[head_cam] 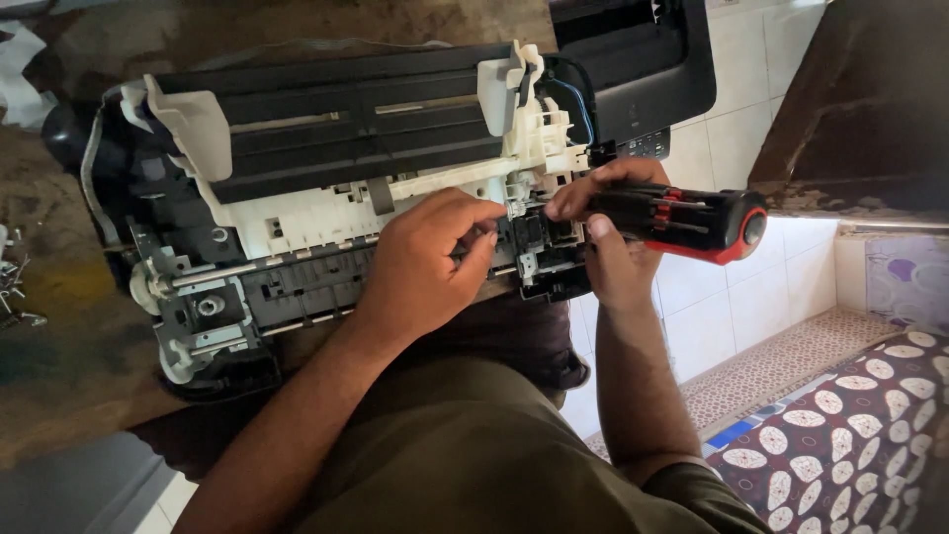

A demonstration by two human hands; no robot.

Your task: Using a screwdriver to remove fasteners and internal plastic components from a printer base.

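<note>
A stripped printer chassis point(326, 178), black and white plastic with metal rods, rests across my lap and a worn brown table. My left hand point(430, 262) pinches a small part at the chassis's right end, fingers curled against the white frame. My right hand point(613, 252) grips a black and red screwdriver point(692, 220) with a thick handle, held level with its tip pointing left into the same spot. The tip itself is hidden behind my fingers.
A black printer cover point(643, 59) leans at the top right. Small loose metal parts point(12, 287) lie at the table's left edge. A white tiled floor point(732, 287) and a patterned red mat point(840, 445) lie to the right.
</note>
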